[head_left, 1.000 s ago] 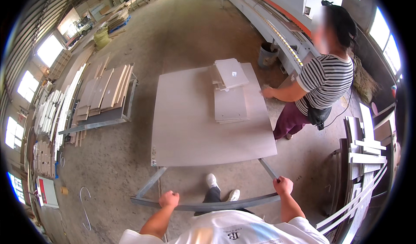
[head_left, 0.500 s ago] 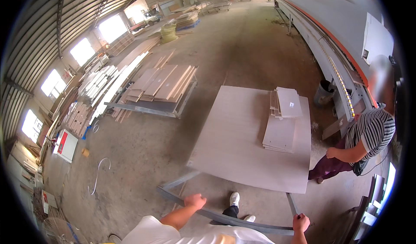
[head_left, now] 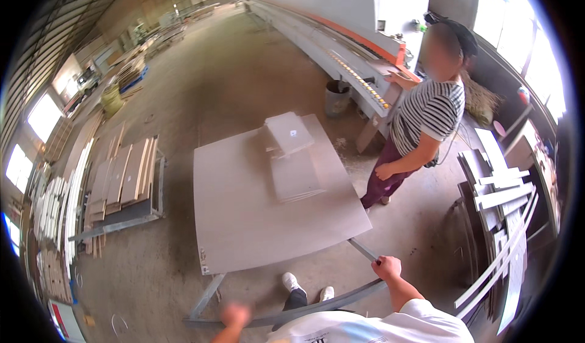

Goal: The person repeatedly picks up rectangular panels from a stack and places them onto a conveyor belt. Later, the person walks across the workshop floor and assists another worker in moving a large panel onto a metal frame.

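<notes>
A metal cart frame [head_left: 332,303] crosses in front of me, with a large pale board [head_left: 237,221] lying flat on it. Several smaller panels [head_left: 298,172] are stacked on that board, the upper ones set further back. My right hand [head_left: 387,267] is closed around the right corner of the frame. Close to the frame's left part is my left hand [head_left: 235,314], smeared by motion. I cannot tell whether it touches the bar or how its fingers are set.
A person in a striped shirt [head_left: 429,108] stands right of the board, beside a long machine [head_left: 341,50]. A bin [head_left: 337,98] sits near the machine. Left is another cart [head_left: 116,224] with stacked panels; right, a pile of pale strips [head_left: 503,190].
My view has swung right, so the board appears further left. My left hand was a closed fist at the bar and is now blurred. The person has stretched an arm toward the machine.
</notes>
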A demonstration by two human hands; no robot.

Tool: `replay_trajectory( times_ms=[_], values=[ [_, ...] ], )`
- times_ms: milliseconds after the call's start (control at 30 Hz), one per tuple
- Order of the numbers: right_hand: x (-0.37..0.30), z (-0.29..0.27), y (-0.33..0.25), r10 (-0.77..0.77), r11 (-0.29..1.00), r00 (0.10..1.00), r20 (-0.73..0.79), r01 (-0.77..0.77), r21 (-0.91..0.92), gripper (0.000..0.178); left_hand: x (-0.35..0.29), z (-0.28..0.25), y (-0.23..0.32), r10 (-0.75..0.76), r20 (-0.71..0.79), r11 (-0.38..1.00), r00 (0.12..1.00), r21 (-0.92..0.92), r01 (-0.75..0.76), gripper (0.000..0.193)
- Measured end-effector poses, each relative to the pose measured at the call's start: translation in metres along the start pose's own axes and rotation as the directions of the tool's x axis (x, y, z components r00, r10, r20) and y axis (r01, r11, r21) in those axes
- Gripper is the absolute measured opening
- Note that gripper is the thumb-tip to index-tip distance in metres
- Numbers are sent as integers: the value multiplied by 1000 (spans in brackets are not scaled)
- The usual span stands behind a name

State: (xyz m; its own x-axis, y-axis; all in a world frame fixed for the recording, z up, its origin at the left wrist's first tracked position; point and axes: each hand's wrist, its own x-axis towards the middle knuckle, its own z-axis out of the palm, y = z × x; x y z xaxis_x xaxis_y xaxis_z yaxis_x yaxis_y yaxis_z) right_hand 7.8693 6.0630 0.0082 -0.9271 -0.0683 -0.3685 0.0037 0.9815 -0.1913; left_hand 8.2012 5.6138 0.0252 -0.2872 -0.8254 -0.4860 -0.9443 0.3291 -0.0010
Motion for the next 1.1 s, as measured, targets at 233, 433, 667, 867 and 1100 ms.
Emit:
replay_trajectory(
  times_ms=[233,433,667,867,1100],
  values=[
    [-5,-7,-5,5,1000,999,51,-6,5,32,2,1,-10,106,-12,994,994,25,-106,35],
    [-4,7,6,-26,1000,999,-19,26,-7,34,9,11,-15,77,79,997,994,10,-78,37],
    [0,-4,-4,-2,1000,988,152,5,-23,38,26,39,-35,44,110,999,993,-9,-43,37],
    [39,25,13,49,825,960,276,-195,530,63,-9,1,-6,162,26,985,986,59,-163,46],
    [54,-32,-71,-241,-667,965,101,-240,705,84,20,34,-40,220,12,974,975,60,-221,42]
  ],
)
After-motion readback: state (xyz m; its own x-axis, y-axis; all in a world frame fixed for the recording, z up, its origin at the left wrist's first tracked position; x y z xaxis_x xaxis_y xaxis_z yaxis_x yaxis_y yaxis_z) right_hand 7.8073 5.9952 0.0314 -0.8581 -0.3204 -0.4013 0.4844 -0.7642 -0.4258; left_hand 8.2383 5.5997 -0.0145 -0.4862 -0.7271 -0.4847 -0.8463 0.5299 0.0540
